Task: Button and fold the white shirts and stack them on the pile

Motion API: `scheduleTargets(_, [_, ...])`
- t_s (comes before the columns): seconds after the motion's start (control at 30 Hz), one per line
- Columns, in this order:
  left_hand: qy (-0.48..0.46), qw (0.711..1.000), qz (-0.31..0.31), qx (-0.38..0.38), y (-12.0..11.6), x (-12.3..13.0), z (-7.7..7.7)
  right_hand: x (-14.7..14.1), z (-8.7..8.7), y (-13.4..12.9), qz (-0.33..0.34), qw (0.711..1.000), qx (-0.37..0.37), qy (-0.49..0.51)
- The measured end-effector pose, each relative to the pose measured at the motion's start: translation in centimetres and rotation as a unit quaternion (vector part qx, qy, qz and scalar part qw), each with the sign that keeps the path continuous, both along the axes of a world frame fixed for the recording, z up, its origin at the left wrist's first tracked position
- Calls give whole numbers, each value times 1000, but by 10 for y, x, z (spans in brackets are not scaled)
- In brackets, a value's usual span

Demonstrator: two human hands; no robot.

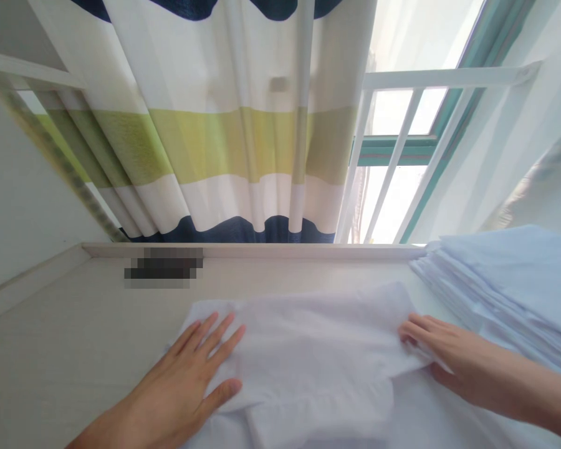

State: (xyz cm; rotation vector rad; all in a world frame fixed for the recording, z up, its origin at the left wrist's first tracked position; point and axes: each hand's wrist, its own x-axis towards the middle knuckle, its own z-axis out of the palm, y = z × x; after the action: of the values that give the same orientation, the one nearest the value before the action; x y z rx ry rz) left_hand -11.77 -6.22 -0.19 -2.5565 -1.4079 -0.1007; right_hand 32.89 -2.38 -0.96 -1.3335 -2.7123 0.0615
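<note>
A white cloth [308, 349], partly folded over itself with soft wrinkles, lies on the pale surface in front of me; its lower part runs out of view. On its left side my left hand [191, 368] rests flat, fingers spread and thumb apart. My right hand [442, 352] is at the cloth's right edge, its fingers curled with the edge between fingers and thumb. Whether the cloth is a garment or a sheet I cannot tell.
A stack of folded white cloths [514, 274] lies at the right, close to my right forearm. A blurred-out dark item [166, 268] sits at the back left. Behind the surface's raised rim [262, 251] hang a striped curtain [243, 143] and a white railing [444, 78] before a window.
</note>
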Motion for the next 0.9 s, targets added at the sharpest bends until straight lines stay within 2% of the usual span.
scheduleTargets(0.17, [15, 998, 60, 5, 12, 19, 4, -14, 32, 21, -17, 997, -51, 54])
scheduleTargets(0.27, [53, 993, 107, 1, 18, 30, 2, -27, 47, 32, -27, 986, -156, 57])
scheduleTargets(0.33, [73, 989, 126, -2, 20, 34, -2, -32, 50, 36, -53, 975, -208, 49])
scheduleTargets(0.4, [71, 989, 130, -11, 22, 36, -6, -37, 45, 38, -87, 977, -191, 37])
scheduleTargets(0.5, [38, 992, 109, -49, 32, 37, -12, -44, 23, 45, -85, 988, -128, -5])
scheduleTargets(0.6, [7, 992, 87, -92, 56, 36, -13, -45, -4, 61, -83, 993, -81, -25])
scheduleTargets(0.67, [-5, 990, 82, -113, 76, 36, -11, -43, -16, 76, -94, 993, -67, -26])
scheduleTargets(0.8, [-24, 987, 91, -127, 111, 37, -9, -38, -21, 107, -111, 991, -66, -29])
scheduleTargets(0.9, [-35, 987, 96, -127, 128, 41, -11, -38, -19, 122, -123, 989, -77, -29])
